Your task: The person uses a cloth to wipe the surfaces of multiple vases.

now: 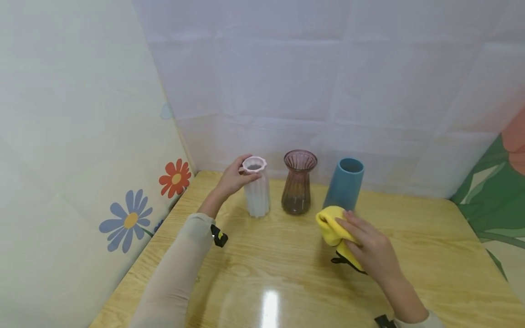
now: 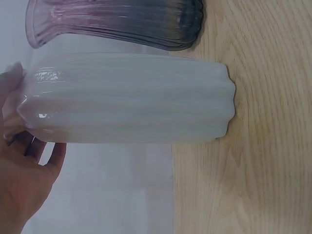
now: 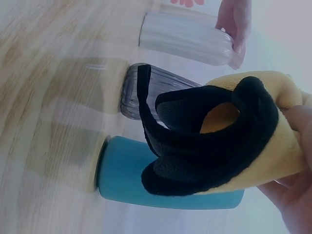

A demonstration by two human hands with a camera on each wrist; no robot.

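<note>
A folded yellow plush cloth (image 1: 331, 225) is pinched in the right hand (image 1: 375, 256), before the tapered blue vase (image 1: 344, 186); the right wrist view reveals its dark grey underside (image 3: 178, 105). The left hand (image 1: 233, 179) grips the rim of the upright, glossy white ribbed vase (image 1: 257, 197); only the head view looks into its mouth. A fluted purple glass vase (image 1: 297, 190) stands between both vases on the wood-grain table (image 1: 414, 232).
</note>
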